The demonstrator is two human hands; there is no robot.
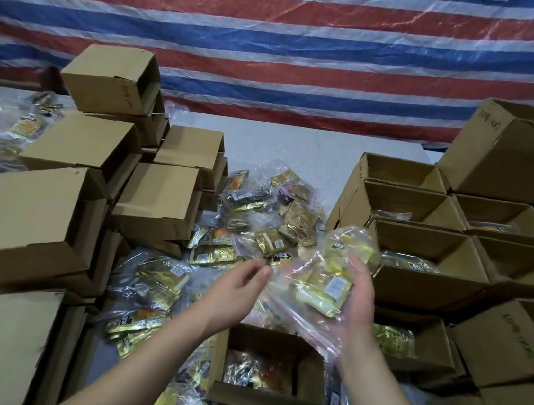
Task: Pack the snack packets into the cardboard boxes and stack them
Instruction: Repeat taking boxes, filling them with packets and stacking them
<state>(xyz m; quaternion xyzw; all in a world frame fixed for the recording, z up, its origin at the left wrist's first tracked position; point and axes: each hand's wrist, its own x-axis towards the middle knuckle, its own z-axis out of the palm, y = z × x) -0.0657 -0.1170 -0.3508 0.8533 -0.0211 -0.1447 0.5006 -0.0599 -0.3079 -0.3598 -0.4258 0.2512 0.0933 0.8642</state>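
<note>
My right hand (359,294) holds a clear plastic bag of yellow and gold snack packets (327,277) above an open cardboard box (268,401) that has some packets inside. My left hand (242,286) is beside the bag's left edge with its fingers bent near the plastic; whether it pinches the bag I cannot tell. More bagged gold and black snack packets (257,214) lie heaped on the grey table beyond my hands.
Empty boxes lying on their sides are piled at the left (56,210). Open boxes, some with packets inside, stand in rows at the right (420,255). More bagged packets lie at the far left (4,136). A striped tarpaulin (277,52) hangs behind the table.
</note>
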